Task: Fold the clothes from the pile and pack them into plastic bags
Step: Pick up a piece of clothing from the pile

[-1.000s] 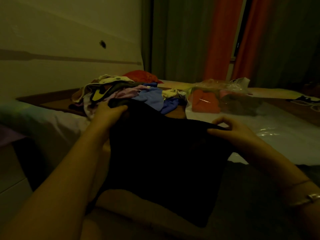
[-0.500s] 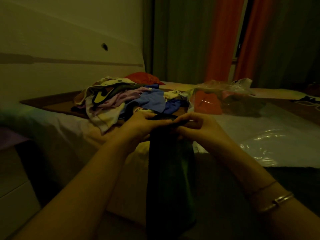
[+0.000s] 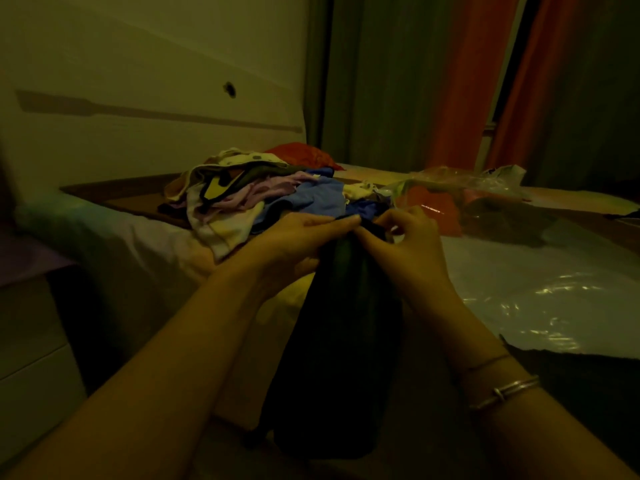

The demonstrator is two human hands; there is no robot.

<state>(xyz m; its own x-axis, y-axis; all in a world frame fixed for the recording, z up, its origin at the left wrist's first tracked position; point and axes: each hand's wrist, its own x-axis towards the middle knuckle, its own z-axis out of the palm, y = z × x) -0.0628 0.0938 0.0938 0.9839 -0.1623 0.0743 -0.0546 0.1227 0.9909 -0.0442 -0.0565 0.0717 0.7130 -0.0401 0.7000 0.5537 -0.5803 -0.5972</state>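
A dark garment (image 3: 343, 344) hangs folded lengthwise in front of me, held up by its top edge. My left hand (image 3: 298, 240) grips that top edge from the left, thumb laid along it. My right hand (image 3: 408, 244) pinches the same edge from the right, the two hands touching. Behind them on the bed lies the pile of clothes (image 3: 256, 195), with white, lilac, blue and red pieces. A clear plastic bag (image 3: 460, 199) holding an orange garment sits to the right of the pile.
A flat sheet of clear plastic (image 3: 540, 289) covers the bed (image 3: 145, 233) on the right. A pale headboard (image 3: 138, 109) rises at the left, orange and grey curtains (image 3: 460, 81) hang behind. A dark cloth (image 3: 595, 386) lies at the lower right.
The garment was spread wide between my hands; I brought both hands together, folding it in half lengthwise, and raised it slightly. It now hangs as a narrow strip.
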